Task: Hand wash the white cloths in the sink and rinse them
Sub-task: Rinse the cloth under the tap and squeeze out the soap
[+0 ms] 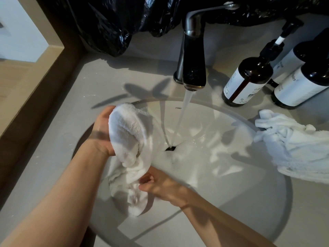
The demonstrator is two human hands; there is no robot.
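1. A white cloth (130,132) hangs over the left half of a round white sink (222,161), stretched between the person's two hands, to the left of the running water.
2. The left hand (103,129) is at the cloth's upper end, near the sink's far left rim. The cloth bunches over its fingers and hides them; the palm and wrist show, and the hand holds the bunch.
3. The right hand (160,186) is lower and nearer the person, at the cloth's right edge. Its fingers and thumb curl in and pinch a fold of the fabric.
4. Below the right hand, the cloth's loose end hangs down toward the sink's near rim.
5. Both bare forearms reach in from the bottom edge, the left from the lower left, the right from the lower right.
6. A dark faucet (194,59) pours a stream of water (181,118) onto the drain (170,148), just right of the cloth.
7. A second white cloth (293,148) lies crumpled on the grey surface (124,73) at the right, overlapping the sink's rim.
8. Dark pump bottles (247,81) with white labels stand right of the faucet.
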